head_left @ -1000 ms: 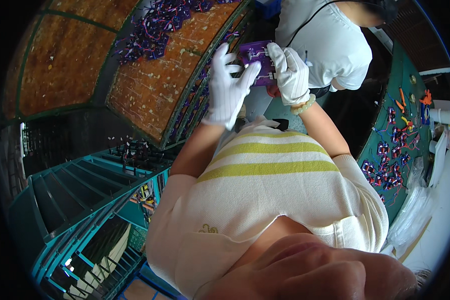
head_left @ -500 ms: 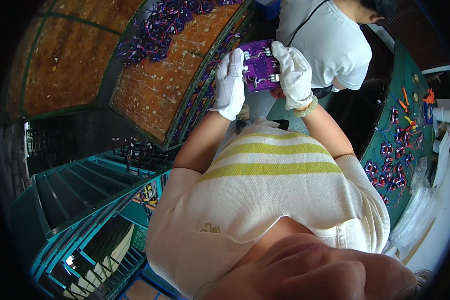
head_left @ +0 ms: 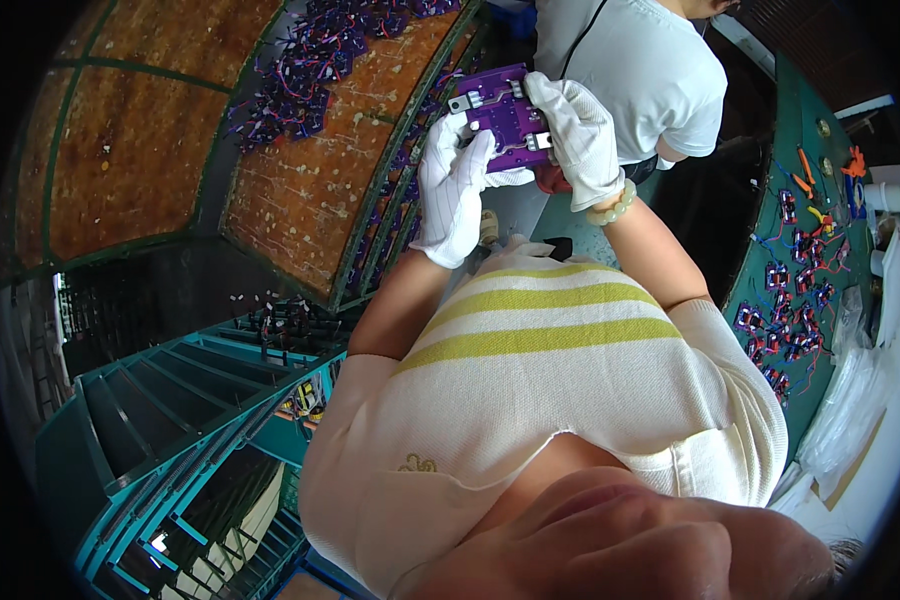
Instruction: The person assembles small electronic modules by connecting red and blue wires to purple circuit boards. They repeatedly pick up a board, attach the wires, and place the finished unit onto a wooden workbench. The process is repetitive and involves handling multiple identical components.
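Up in front of my chest is a purple rectangular plastic base [head_left: 510,122] with bright metal contact strips and clips on its face. My right hand [head_left: 582,142], in a white glove, is closed around its right edge. At the lower left corner my left hand [head_left: 452,190], also gloved, holds the base, its thumb bent over the face and its fingers partly hidden beneath. The base is tilted, its left side lower than its right. Which exact device the base belongs to, I cannot tell.
To the left stands a brown board [head_left: 290,200] in a green frame, bearing a heap of purple wired parts [head_left: 315,75]. A person in a white shirt [head_left: 635,80] is just beyond my hands. The green table [head_left: 760,250] at right holds wired parts [head_left: 795,300] and orange-handled pliers [head_left: 805,170].
My left hand has gone from flat against the base's left side to gripping its lower corner, thumb bent over it. The base has shifted slightly left and tilted.
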The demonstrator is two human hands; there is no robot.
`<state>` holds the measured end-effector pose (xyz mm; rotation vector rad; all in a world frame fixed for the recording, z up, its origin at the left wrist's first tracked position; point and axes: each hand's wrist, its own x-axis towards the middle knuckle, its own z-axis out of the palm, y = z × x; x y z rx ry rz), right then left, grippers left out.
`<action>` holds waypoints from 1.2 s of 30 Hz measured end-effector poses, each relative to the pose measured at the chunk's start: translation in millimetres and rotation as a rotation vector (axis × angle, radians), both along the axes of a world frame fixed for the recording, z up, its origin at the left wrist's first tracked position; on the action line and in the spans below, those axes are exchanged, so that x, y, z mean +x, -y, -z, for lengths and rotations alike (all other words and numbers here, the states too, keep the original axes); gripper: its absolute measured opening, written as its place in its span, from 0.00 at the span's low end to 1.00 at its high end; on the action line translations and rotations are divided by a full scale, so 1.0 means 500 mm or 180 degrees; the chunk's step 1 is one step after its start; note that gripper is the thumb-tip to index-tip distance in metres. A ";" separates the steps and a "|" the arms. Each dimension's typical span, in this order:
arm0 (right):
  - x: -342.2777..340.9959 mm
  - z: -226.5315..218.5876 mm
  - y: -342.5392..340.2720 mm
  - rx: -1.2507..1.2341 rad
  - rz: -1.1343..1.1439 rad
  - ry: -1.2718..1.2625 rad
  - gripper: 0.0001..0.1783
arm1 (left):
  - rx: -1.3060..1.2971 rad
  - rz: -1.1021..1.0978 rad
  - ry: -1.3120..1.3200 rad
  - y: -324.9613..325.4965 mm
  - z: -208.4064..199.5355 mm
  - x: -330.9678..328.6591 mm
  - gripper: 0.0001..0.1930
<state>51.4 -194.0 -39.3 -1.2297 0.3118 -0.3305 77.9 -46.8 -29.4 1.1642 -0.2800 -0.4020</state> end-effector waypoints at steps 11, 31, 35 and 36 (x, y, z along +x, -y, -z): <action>-0.025 -0.012 0.042 0.0352 -0.0993 -0.0132 0.18 | -0.0087 0.0025 -0.0133 -0.002 -0.017 -0.011 0.14; -0.202 0.079 0.113 -0.2973 0.1063 -0.1183 0.11 | -0.2531 0.3472 -0.5061 0.301 0.095 0.157 0.15; -0.320 0.039 0.137 -0.4254 0.1797 -0.1402 0.13 | -0.2268 0.3960 -0.5232 0.365 0.151 0.094 0.18; -0.355 0.052 0.148 -0.4130 0.1768 -0.1469 0.12 | -0.1889 0.4109 -0.5350 0.376 0.158 0.076 0.20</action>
